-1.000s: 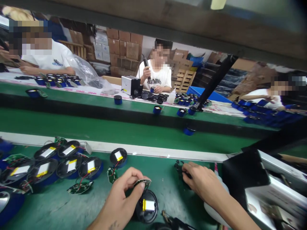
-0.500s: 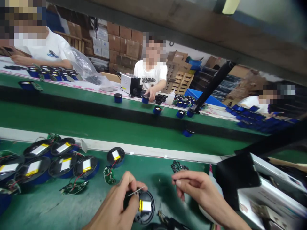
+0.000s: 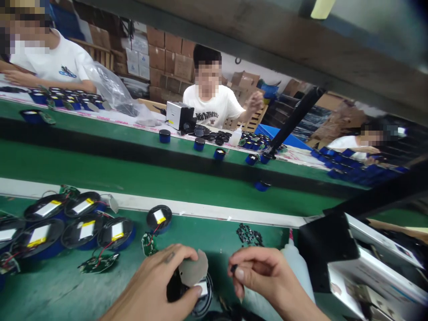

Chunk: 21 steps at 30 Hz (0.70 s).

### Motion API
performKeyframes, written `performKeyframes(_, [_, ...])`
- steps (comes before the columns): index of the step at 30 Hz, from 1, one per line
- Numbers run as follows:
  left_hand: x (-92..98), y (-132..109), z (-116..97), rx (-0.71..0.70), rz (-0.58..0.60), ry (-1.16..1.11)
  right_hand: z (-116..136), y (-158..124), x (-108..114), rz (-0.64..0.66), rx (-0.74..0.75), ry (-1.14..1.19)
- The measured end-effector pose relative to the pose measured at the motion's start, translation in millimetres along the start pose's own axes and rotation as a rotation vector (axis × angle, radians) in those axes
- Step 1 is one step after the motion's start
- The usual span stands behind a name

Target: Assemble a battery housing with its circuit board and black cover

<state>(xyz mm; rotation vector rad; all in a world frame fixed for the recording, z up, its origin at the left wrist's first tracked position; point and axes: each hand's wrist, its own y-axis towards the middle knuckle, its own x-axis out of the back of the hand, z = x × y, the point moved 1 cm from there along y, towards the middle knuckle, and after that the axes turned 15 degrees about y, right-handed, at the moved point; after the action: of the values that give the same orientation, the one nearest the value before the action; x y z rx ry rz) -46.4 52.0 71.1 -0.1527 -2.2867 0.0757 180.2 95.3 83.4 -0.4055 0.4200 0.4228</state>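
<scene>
My left hand (image 3: 157,281) grips a round grey board (image 3: 195,269) by its edge, tilted up over an open round black housing (image 3: 207,299). Part of a white battery (image 3: 203,287) shows inside the housing, below the board. The left fingers and the board hide the rest of it. To the right, my right hand (image 3: 267,274) pinches a tiny black part (image 3: 233,268) between thumb and fingers, apart from the housing. Behind that hand lies a scatter of similar small black parts (image 3: 249,235).
Several blue-and-black housings (image 3: 117,232) with batteries and wired green boards (image 3: 99,262) stand at left. A squeeze bottle (image 3: 298,267) and an open white box (image 3: 377,267) are at right. Beyond the white ledge (image 3: 200,213), co-workers sit across a green conveyor (image 3: 133,167).
My left hand has turned the board so its grey face shows. My right hand has shifted slightly left, with the black part now visible. The co-worker opposite has released a blue housing and raised a hand.
</scene>
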Motion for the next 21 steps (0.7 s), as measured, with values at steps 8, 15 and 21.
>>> performKeyframes(8, [-4.3, 1, 5, -0.015, -0.022, 0.01, -19, 20, -8, 0.04, -0.019, -0.033])
performKeyframes(15, [-12.9, 2, 19, -0.274, -0.233, 0.153, -23, 25, -11, 0.011, -0.097, 0.006])
performKeyframes(21, [-8.4, 3, 14, -0.263, -0.25, 0.24, -23, 22, -12, 0.059, -0.088, 0.055])
